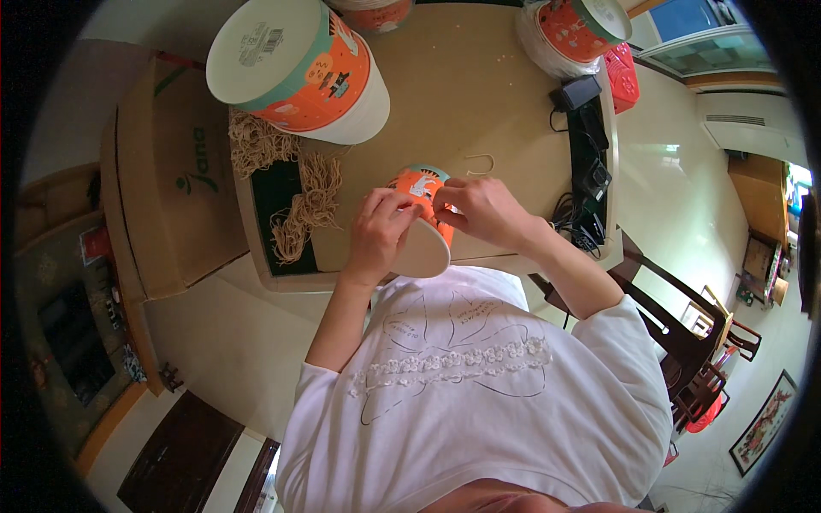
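The curled left hand (379, 231) is holding the orange cup (419, 183); the right hand (486, 208) is touching it, pinch unclear. Between them, its axis is running bodyward.

One head-worn fisheye camera looks steeply down from above the wearer's white T-shirt (479, 419), which fills 6 o'clock. The left hand (376, 232) and right hand (489, 209) sit near the centre, fairly close; the tabletop (479, 94) spreads toward 12. Its wide sweep reaches a cardboard carton (184, 184) at 10 and a framed picture (764, 421) at 4.
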Demonstrator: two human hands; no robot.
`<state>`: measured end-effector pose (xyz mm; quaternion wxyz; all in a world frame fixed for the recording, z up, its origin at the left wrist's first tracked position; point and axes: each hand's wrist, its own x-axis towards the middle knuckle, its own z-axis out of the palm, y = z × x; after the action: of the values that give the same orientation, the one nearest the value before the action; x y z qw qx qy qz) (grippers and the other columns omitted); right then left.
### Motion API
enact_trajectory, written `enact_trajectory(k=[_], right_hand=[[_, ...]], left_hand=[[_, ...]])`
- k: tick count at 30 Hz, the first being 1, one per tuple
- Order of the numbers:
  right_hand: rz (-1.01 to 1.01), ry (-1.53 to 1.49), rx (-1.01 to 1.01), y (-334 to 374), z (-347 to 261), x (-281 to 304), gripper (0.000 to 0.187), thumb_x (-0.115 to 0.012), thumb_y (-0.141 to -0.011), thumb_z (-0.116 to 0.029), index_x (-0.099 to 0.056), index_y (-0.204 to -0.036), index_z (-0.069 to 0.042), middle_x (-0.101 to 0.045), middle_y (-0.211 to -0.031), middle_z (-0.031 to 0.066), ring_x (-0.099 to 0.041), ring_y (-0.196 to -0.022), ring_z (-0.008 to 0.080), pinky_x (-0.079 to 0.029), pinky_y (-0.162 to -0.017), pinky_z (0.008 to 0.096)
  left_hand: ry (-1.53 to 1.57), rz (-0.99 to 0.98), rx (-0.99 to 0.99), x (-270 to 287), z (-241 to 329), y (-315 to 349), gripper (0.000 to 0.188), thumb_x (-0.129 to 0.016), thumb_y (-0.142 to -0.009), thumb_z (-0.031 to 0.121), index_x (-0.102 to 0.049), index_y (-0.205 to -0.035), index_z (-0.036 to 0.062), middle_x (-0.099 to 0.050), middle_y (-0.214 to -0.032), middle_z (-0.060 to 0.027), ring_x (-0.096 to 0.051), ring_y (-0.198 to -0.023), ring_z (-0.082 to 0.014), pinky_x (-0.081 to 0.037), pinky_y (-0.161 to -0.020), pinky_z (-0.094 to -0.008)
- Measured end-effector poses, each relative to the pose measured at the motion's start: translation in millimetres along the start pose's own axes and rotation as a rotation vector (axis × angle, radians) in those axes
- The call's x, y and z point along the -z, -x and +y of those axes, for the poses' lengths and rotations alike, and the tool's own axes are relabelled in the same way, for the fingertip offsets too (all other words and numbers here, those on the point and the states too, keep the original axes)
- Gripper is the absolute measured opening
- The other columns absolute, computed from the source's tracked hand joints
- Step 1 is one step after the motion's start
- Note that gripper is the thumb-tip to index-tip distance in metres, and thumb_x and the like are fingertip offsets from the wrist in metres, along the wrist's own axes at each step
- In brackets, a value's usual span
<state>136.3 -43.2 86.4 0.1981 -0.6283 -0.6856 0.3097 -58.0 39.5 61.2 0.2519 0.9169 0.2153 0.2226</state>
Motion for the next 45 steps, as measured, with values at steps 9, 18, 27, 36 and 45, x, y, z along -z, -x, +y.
enact_trajectory(k=[9, 18, 27, 36, 45], right_hand=[[0.072, -0.111, 0.039, -1, 7, -3, 0.011, -0.067, -0.080, -0.013, -0.066, -0.090, -0.008, -0.064, -0.081, 0.0101, -0.062, -0.072, 0.0291, -0.050, -0.062, 0.0363], [0.099, -0.536, -0.358, 1, 8, -15, 0.009, -0.065, -0.083, -0.011, -0.067, -0.090, -0.006, -0.049, -0.059, 0.0004, -0.038, -0.054, 0.0054, -0.033, -0.049, 0.0243], [0.234, -0.824, -0.235, 2, 18, -43, 0.010, -0.066, -0.085, -0.008, -0.065, -0.092, -0.001, -0.060, -0.073, 0.0025, -0.057, -0.068, 0.0081, -0.047, -0.061, 0.0252], [0.183, -0.419, -0.084, 1, 5, -29, 0.010, -0.065, -0.080, -0.002, -0.064, -0.090, -0.002, -0.062, -0.090, 0.0119, -0.064, -0.074, 0.0257, -0.053, -0.066, 0.0329], [0.279, -0.221, 0.049, 1, -9, -21, 0.010, -0.066, -0.078, -0.004, -0.064, -0.088, -0.003, -0.063, -0.091, 0.0104, -0.063, -0.076, 0.0286, -0.053, -0.067, 0.0363]], left_hand=[[0.028, 0.012, 0.023, -1, -1, 1, 0.027, -0.067, -0.068, -0.002, -0.071, -0.093, 0.0088, -0.061, -0.090, -0.0044, -0.058, -0.089, -0.0254, -0.051, -0.077, -0.0366], [-0.005, 0.040, 0.064, -10, -10, -4, 0.022, -0.065, -0.069, -0.002, -0.069, -0.087, 0.0092, -0.061, -0.089, -0.0026, -0.057, -0.091, -0.0235, -0.050, -0.078, -0.0363], [0.065, 0.052, 0.102, -5, -11, -5, 0.030, -0.064, -0.067, -0.009, -0.070, -0.089, 0.0089, -0.061, -0.091, -0.0030, -0.055, -0.093, -0.0249, -0.050, -0.081, -0.0363], [0.036, 0.038, 0.106, -3, -9, -3, 0.029, -0.066, -0.066, -0.006, -0.070, -0.090, 0.0097, -0.062, -0.091, -0.0021, -0.056, -0.092, -0.0237, -0.050, -0.081, -0.0362], [0.042, 0.049, 0.111, -4, -8, -3, 0.027, -0.066, -0.067, -0.006, -0.070, -0.089, 0.0094, -0.062, -0.092, -0.0020, -0.057, -0.092, -0.0240, -0.050, -0.081, -0.0362]])
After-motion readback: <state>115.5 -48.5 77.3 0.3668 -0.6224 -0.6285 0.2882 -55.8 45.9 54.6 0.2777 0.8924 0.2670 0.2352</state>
